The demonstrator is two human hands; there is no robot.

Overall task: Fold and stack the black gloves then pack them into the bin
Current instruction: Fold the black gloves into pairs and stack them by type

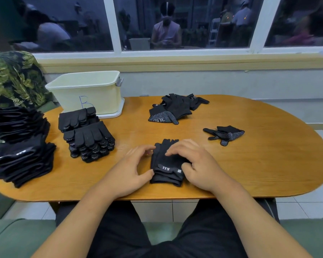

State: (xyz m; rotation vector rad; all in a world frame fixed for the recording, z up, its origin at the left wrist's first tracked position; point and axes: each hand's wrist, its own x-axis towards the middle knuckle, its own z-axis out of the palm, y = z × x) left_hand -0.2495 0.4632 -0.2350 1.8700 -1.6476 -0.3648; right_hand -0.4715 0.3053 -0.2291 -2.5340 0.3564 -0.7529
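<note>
- Pressed the right hand (196,164) down on top of the glove bundle (160,159), fingers laid nearly straight across it, thumb on the cuff end; gripped nothing.
- Set the left hand (131,168) against the left edge of the bundle, thumb tip touching near the cuff, fingers loosely curved and blurred beside the finger end; closed round nothing.
- Found the bundle itself lying flat on the wooden table (268,164), white label facing up.
- Noted one loose glove (226,134) right of the bundle and a little beyond it, dotted palm up, well apart.
- Noted a heap of gloves (173,107) straight beyond the bundle, unfolded and overlapping.
- Counted two folded stacks (90,140) left of the bundle, one behind the other, fingers pointing away.
- Made out two taller stacks (22,159) further left of the bundle, at the table's end.
- Spotted the bin (90,92) beyond and left of the bundle, pale, marked with a blue B, standing on a white lid (119,110).
- Saw a leaf-print cloth (13,79) far left of the bundle, past the bin.
</note>
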